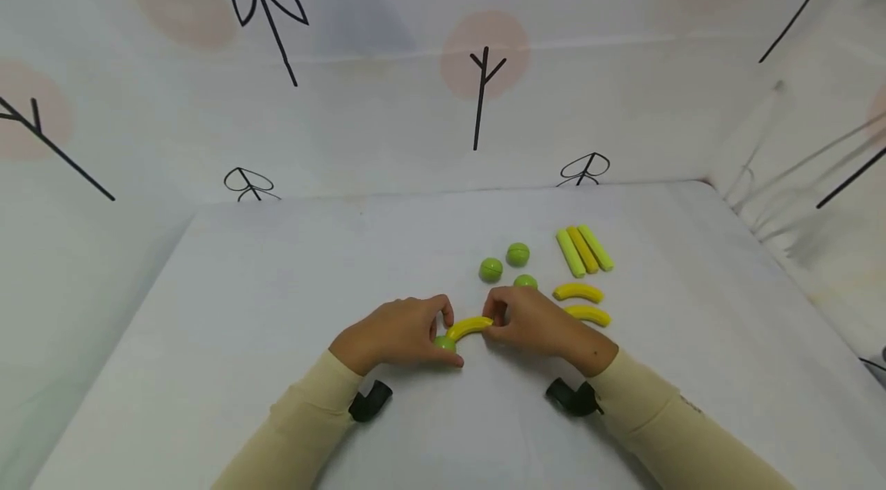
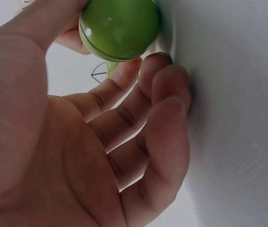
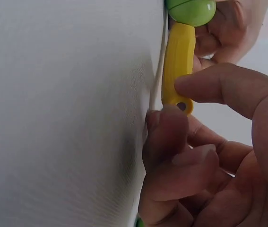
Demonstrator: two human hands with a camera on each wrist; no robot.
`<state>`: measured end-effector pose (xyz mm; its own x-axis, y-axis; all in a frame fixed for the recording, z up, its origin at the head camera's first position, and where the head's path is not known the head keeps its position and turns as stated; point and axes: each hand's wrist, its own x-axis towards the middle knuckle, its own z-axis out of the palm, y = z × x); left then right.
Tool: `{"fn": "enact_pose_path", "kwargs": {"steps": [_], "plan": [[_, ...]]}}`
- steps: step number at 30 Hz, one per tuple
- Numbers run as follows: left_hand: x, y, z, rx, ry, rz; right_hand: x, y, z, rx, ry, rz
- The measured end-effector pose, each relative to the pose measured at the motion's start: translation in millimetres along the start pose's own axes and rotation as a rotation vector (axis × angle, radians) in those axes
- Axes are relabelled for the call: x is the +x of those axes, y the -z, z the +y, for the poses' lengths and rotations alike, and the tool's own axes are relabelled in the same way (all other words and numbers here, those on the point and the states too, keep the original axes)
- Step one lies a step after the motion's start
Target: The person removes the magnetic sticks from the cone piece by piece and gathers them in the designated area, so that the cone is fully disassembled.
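Observation:
Near the middle of the table, my left hand (image 1: 398, 332) holds a glossy green ball (image 2: 119, 28) with a seam line between its thumb and fingers. My right hand (image 1: 533, 325) pinches one end of a curved yellow rod (image 3: 178, 61) between thumb and fingers. That end shows a dark round spot in the right wrist view. The rod's other end meets the green ball (image 3: 193, 12), and both pieces lie at or just above the cloth. In the head view the ball is partly hidden by the left hand.
Three more green balls (image 1: 491, 269) lie beyond the right hand, one partly covered by it. Two curved yellow rods (image 1: 578, 291) rest to its right. Farther back lie three straight rods (image 1: 584, 249), yellow-green and yellow. White cloth (image 1: 277, 259) covers the table; a patterned sheet (image 1: 388, 121) hangs behind.

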<state>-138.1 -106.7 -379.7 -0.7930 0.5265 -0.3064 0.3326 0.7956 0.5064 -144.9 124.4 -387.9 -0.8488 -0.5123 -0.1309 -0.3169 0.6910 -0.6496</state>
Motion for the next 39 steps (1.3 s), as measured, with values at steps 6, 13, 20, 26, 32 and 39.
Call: {"fn": "enact_pose_path", "kwargs": {"steps": [6,13,20,26,32,39], "plan": [[1.0,1.4,0.9,-0.002,-0.026,-0.020,1.8,-1,1,0.028,0.033,-0.022],[-3.5,0.8,1.0,-0.046,0.000,-0.047,0.2,-6,-3,0.000,0.007,-0.049],[-5.5,7.3,1.7,-0.058,-0.023,-0.047,-6.5,3,-6,-0.045,-0.023,-0.008],[-2.2,9.9,1.9,-0.038,-0.032,0.052,-35.3,19,6,-0.069,-0.040,0.104],[5.8,13.9,2.6,-0.086,-0.046,0.209,-70.7,35,32,-0.097,-0.111,0.174],[24.1,19.3,9.5,-0.083,-0.047,0.301,-89.7,44,47,-0.103,-0.157,0.158]]}}
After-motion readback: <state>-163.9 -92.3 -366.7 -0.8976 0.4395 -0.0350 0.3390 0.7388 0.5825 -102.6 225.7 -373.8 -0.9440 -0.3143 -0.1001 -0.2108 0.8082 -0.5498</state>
